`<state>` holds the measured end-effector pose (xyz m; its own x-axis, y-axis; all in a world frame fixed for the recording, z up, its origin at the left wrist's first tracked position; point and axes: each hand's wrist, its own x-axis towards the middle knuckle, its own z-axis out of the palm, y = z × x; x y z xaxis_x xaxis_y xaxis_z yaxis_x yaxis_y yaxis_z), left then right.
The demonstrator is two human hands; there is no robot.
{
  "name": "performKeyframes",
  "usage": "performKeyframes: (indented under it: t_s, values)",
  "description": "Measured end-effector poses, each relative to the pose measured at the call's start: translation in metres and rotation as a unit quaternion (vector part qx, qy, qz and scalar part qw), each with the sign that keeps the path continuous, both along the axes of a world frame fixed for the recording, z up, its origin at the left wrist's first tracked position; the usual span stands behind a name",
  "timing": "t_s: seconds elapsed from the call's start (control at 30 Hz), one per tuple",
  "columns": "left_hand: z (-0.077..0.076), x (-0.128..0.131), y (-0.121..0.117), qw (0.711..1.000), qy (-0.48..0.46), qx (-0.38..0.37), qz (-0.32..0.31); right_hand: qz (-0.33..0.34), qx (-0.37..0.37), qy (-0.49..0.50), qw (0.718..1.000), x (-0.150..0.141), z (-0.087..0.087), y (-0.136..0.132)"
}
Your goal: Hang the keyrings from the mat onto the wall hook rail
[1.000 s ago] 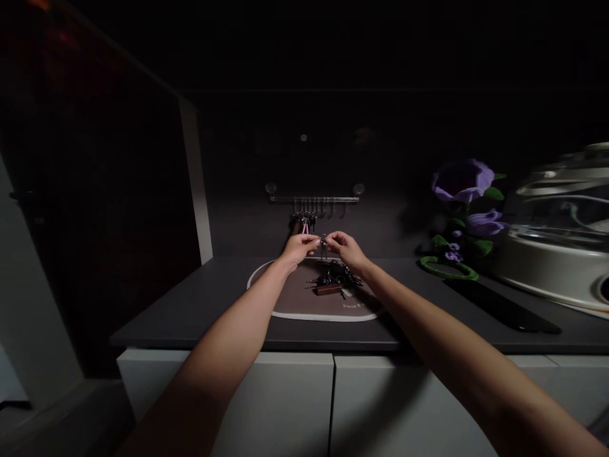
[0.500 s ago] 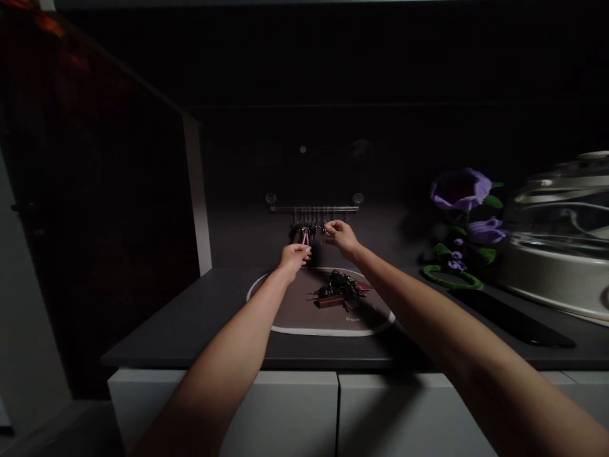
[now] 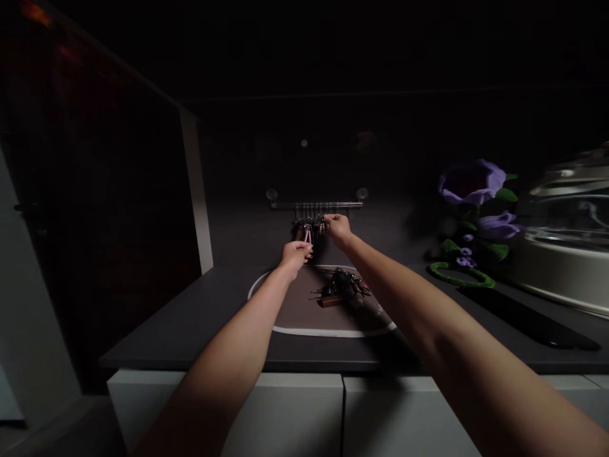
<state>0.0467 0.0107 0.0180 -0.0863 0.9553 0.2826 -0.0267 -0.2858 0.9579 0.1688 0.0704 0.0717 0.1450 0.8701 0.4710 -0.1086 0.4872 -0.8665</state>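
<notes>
A clear rail [image 3: 316, 204] with a row of hooks is fixed to the dark wall, and keys [image 3: 299, 227] hang along its left part. My left hand [image 3: 295, 256] is closed in a pinch at the lower end of a pink strap [image 3: 308, 235] hanging among them. My right hand [image 3: 338, 228] is at the hooks on the right of these keys, its fingertips pinched on a small key ring [image 3: 322, 223]. Below, a dark pile of keys [image 3: 346, 284] and a brown bar-shaped piece [image 3: 332, 301] lie on a brown mat [image 3: 304, 320].
The mat rests on a dark countertop [image 3: 190, 324] above white cabinet doors [image 3: 295, 406]. At the right stand purple knitted-looking flowers [image 3: 473, 183], a flat black object [image 3: 528, 317] and a white appliance with a clear cover [image 3: 566, 270]. A panel edge [image 3: 196, 190] borders the left.
My right hand has moved slightly left, closer to the hanging keys and the hooks. The left hand stays at the pink strap. The view has shifted a little.
</notes>
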Motion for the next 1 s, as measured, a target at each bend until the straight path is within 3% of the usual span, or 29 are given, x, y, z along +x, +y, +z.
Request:
performKeyframes:
  t_s: [0.2, 0.47, 1.0]
  values:
    - [0.001, 0.000, -0.001, 1.000, -0.001, 0.001, -0.002, -0.002, -0.047, 0.094, 0.994, -0.007, 0.000, 0.005]
    - [0.004, -0.001, -0.004, 1.000, -0.001, -0.010, 0.003, 0.005, -0.072, 0.137, 0.988, -0.006, -0.009, 0.005]
    - [0.003, -0.002, -0.003, 1.000, 0.019, -0.022, 0.002, 0.032, -0.067, 0.053, 0.996, 0.007, -0.018, 0.007]
